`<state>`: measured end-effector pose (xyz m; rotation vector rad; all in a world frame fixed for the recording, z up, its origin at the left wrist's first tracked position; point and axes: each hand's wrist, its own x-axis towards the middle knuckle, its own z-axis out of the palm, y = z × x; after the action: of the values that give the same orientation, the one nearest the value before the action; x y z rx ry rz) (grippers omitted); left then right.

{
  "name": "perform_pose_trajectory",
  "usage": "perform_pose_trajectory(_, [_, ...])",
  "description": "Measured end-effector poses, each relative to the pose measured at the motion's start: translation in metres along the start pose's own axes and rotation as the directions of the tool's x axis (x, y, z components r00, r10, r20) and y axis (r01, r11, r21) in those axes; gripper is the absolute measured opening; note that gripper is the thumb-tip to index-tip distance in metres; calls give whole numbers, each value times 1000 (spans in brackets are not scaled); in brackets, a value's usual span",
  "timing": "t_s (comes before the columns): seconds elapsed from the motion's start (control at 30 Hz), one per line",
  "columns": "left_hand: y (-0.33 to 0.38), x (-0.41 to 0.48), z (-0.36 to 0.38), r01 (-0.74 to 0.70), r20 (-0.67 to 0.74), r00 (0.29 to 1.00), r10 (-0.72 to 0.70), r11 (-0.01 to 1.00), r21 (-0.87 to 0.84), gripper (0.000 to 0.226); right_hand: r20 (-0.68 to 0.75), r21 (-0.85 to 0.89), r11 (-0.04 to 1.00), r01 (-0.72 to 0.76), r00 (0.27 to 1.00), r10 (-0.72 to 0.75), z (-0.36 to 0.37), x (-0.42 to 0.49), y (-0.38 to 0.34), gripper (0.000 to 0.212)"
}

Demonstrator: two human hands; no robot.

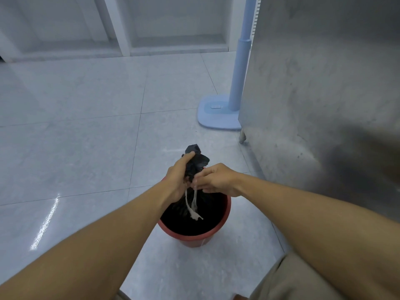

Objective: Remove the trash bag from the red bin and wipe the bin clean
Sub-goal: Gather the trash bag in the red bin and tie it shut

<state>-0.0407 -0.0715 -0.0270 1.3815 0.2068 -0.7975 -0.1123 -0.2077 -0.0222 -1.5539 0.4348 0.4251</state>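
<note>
A red bin (225, 215) stands on the tiled floor just in front of me, lined with a black trash bag (198, 160). The bag's mouth is bunched into a neck above the bin. My left hand (178, 176) is closed around that neck. My right hand (213, 179) pinches a thin whitish tie (193, 207) wound at the neck; its loose ends dangle down over the dark bag inside the bin. The bag's lower part still sits in the bin.
A pale blue fan stand (218, 114) with an upright pole rests on the floor behind the bin to the right. A grey metal cabinet side (313, 94) with a small foot runs close along the right. Glossy grey floor tiles (86, 137) stretch to the left.
</note>
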Motion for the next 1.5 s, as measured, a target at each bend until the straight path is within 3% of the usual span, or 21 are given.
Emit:
perform_pose_trajectory(0.1, [4,-5,-4,-54,-62,996,56,998,30,17,-10,76,997,-19,1000,20,0,1,-2,15])
perform_pose_trajectory(0.2, [3,-10,-13,-112,-84,988,129,977,179,31,-20,111,993,-40,999,43,1,2,-3,13])
perform_pose_trajectory(0.3, [0,-15,-24,-213,6,975,223,919,332,40,-45,87,995,-39,998,43,0,3,-3,24])
perform_pose_trajectory(0.4, [-1,-20,-32,-306,78,950,301,857,416,20,-78,31,1000,0,997,2,1,4,0,27])
perform_pose_trajectory(0.5, [-4,-18,-35,-350,52,916,399,725,593,20,-123,28,999,36,992,-32,1,5,1,30])
perform_pose_trajectory(0.57, [-5,-18,-34,-389,39,866,499,622,679,8,-119,20,999,43,992,-40,2,6,1,29])
perform_pose_trajectory(0.7, [-5,-19,-41,-505,207,766,608,371,779,9,-101,20,999,31,994,-29,5,5,0,22])
perform_pose_trajectory(0.87, [-10,-17,-47,-610,390,671,631,169,775,8,-145,21,999,48,988,-44,5,7,-1,9])
perform_pose_trajectory(0.97, [-11,-15,-47,-638,416,655,630,167,751,12,-153,-6,998,66,986,-66,6,6,-3,15])
perform_pose_trajectory(1.07, [-11,-12,-45,-643,394,659,640,208,737,18,-165,-62,996,60,984,-70,4,3,-4,7])
perform_pose_trajectory(1.17, [-13,-10,-43,-650,409,644,646,180,738,20,-151,-77,996,53,986,-64,5,2,-5,14])
perform_pose_trajectory(1.3, [-16,-7,-47,-602,398,688,607,172,779,9,-134,-80,996,34,990,-45,6,2,-5,14])
perform_pose_trajectory(1.5, [-12,-13,-49,-693,516,569,640,36,720,11,-143,-52,998,23,989,-31,9,6,-5,15])
